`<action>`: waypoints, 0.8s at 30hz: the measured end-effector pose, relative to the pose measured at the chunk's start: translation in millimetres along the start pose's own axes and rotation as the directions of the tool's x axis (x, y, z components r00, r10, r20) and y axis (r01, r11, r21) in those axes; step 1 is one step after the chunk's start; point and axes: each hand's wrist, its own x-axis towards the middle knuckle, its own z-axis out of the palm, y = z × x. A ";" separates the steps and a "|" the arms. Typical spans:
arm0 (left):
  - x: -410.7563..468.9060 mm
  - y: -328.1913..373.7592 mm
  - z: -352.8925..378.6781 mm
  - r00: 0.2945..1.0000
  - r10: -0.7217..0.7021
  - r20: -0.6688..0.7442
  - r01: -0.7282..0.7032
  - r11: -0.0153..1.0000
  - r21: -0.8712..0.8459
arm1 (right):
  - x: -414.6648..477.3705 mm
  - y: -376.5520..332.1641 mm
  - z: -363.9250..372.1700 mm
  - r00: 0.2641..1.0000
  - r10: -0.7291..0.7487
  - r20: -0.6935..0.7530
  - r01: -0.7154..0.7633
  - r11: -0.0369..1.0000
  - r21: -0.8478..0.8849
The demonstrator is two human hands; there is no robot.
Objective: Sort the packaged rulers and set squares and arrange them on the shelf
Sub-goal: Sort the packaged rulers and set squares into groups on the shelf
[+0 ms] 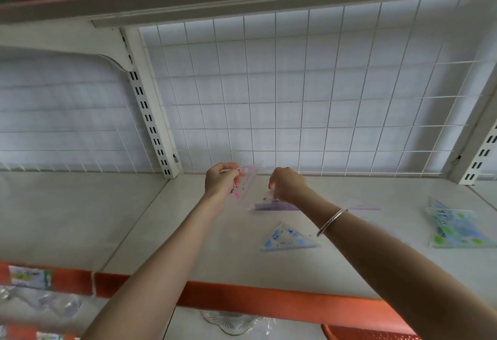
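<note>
My left hand [221, 180] grips a clear packaged set square with pink print [246, 181], held up above the white shelf [188, 232] near the back grid. My right hand [286, 184] hovers with curled fingers over a purple-printed ruler pack [274, 206] lying flat; whether it pinches that pack cannot be told. A blue set square [286, 239] lies flat nearer the front. At the far right rests a stack of green-and-blue set squares [454, 228].
A white wire grid [295, 97] backs the shelf, with slotted uprights [150, 113] at left and right. An orange price strip [269, 299] runs along the front edge. Below it lie clear plastic dishes [234, 322] and an orange basket [371, 334].
</note>
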 end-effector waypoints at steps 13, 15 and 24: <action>-10.8 -1.5 18.4 0.997 0.036 0.063 -0.038 0.999 0.036 | -4.6 15.6 -6.9 0.996 0.030 -0.081 -0.008 0.964 0.265; -13.1 -1.5 22.3 0.996 0.050 0.068 -0.055 0.997 0.061 | -8.5 18.8 -13.1 0.991 0.016 -0.130 0.025 0.952 0.306; -31.7 3.9 65.8 0.988 0.020 0.151 -0.033 0.996 0.087 | -41.2 44.6 -37.6 0.979 -0.004 -0.205 0.107 0.864 0.492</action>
